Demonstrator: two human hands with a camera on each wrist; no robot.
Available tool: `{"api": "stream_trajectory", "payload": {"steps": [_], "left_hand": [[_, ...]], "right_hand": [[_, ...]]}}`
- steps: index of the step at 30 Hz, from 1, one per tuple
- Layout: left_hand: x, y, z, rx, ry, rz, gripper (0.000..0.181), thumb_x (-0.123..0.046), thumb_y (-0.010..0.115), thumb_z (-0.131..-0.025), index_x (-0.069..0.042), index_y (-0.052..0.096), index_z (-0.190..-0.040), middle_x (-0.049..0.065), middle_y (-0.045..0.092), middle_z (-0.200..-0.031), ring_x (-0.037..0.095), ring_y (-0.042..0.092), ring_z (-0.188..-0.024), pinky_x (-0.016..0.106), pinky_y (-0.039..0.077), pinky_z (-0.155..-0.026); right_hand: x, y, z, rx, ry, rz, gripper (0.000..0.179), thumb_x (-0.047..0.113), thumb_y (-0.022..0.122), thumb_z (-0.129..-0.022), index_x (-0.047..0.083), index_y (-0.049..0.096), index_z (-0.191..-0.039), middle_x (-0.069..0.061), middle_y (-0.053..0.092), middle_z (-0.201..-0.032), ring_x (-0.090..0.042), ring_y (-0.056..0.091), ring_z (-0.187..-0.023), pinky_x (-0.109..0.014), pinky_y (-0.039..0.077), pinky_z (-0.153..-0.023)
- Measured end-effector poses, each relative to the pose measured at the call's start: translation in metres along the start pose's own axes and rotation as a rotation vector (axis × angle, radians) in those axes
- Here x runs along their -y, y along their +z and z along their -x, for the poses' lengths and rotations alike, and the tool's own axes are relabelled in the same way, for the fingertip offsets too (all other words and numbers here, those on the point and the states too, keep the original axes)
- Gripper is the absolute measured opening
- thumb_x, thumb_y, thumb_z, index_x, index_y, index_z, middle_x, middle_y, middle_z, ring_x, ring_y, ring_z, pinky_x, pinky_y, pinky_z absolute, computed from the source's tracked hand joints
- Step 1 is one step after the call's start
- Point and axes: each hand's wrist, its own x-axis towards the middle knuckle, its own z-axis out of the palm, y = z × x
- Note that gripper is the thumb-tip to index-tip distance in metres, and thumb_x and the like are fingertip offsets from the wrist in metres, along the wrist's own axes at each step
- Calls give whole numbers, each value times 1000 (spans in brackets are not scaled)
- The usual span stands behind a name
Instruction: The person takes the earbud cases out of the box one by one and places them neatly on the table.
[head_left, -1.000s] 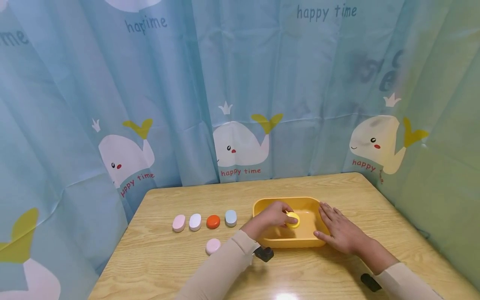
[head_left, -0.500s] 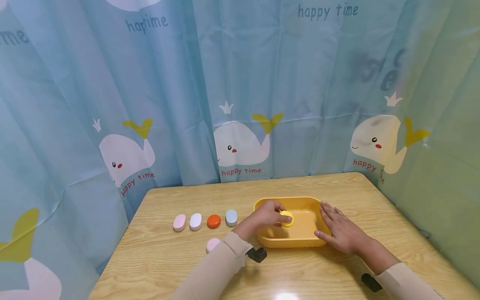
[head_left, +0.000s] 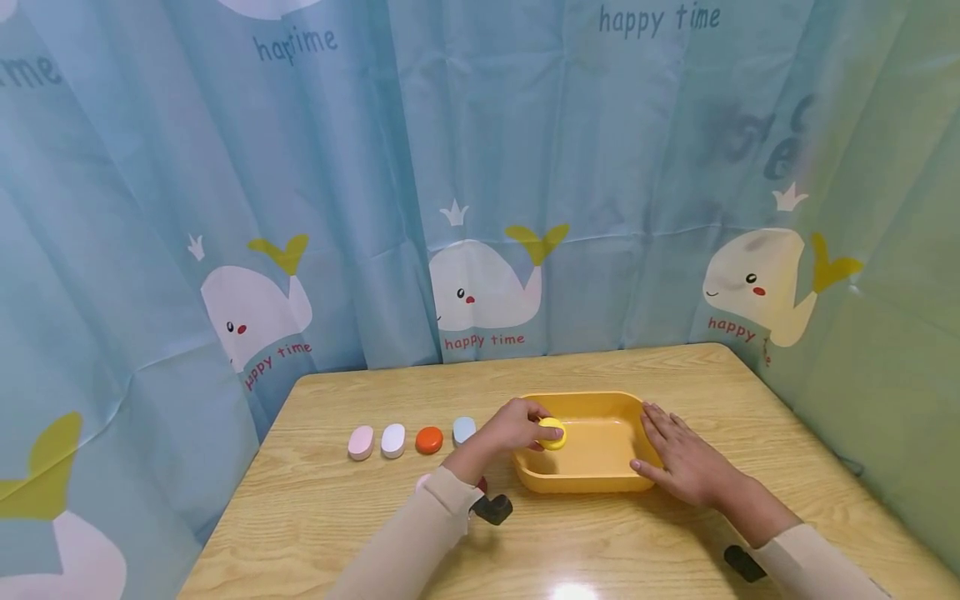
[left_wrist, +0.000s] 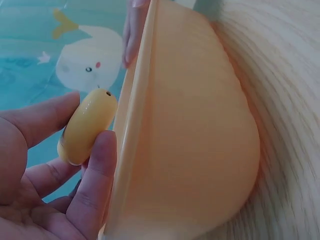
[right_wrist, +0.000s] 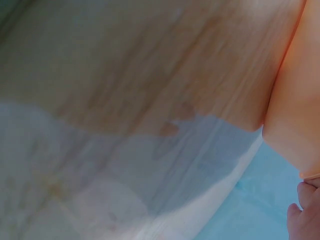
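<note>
A round, flat yellow bead (left_wrist: 86, 127) with a small hole in its edge is pinched between the thumb and fingers of my left hand (head_left: 517, 423). In the head view, that hand is over the left part of the orange-yellow tub (head_left: 581, 483). My right hand (head_left: 686, 458) rests against the tub's right rim with its fingers straight. At the right wrist view's lower right edge, only part of this hand shows beside the tub wall (right_wrist: 295, 115).
Left of the tub stand a pink oval piece (head_left: 361, 442), a white one (head_left: 393, 441), a red-orange round one (head_left: 429, 440) and a light blue one (head_left: 463, 429). A pink round piece (head_left: 422, 481) and a dark red one (head_left: 482, 483) are mostly hidden by my left arm.
My left hand has moved left with the yellow bead, from mid-tub toward the tub's left side. My left forearm now covers more of the pink round piece. The right hand stays at the rim.
</note>
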Motion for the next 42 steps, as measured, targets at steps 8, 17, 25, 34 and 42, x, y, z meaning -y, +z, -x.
{"api": "stream_trajectory", "payload": {"steps": [8,17,25,34,42], "left_hand": [[6,-14,5,-29,-7,-9,26,-19,77,-85,-2,68,-102,6,61,-88,16,63,-75,31,58,-67],[10,-24,16,-68,-48,17,23,-18,79,-84,-4,69,-100,7,61,-87,18,62,-76,33,58,-70],[19,-36,24,-99,-85,18,23,-19,78,-84,-6,68,-100,7,61,-90,19,62,-80,34,58,-73],[31,-49,37,-109,-65,-27,29,-19,77,-86,-1,67,-107,8,60,-91,19,62,-80,32,58,-70],[40,-62,45,-134,-60,-32,32,-20,77,-86,0,67,-109,9,57,-91,19,61,-80,31,58,-70]], "right_hand": [[0,-1,0,-11,-6,0,81,50,49,-98,-15,31,-144,-29,21,-154,-42,21,-141,-50,14,-116],[0,1,-1,-10,-3,-6,81,50,50,-98,-15,31,-143,-29,23,-153,-43,23,-140,-51,15,-116],[2,-1,-1,-5,4,0,82,50,51,-97,-14,31,-144,-29,23,-153,-43,23,-140,-55,19,-113],[1,1,0,-13,-6,-4,82,49,50,-98,-15,31,-143,-29,22,-153,-43,22,-140,-54,18,-113],[1,-1,1,-13,2,-10,82,50,50,-98,-15,29,-144,-29,21,-154,-43,21,-141,-52,15,-115]]}}
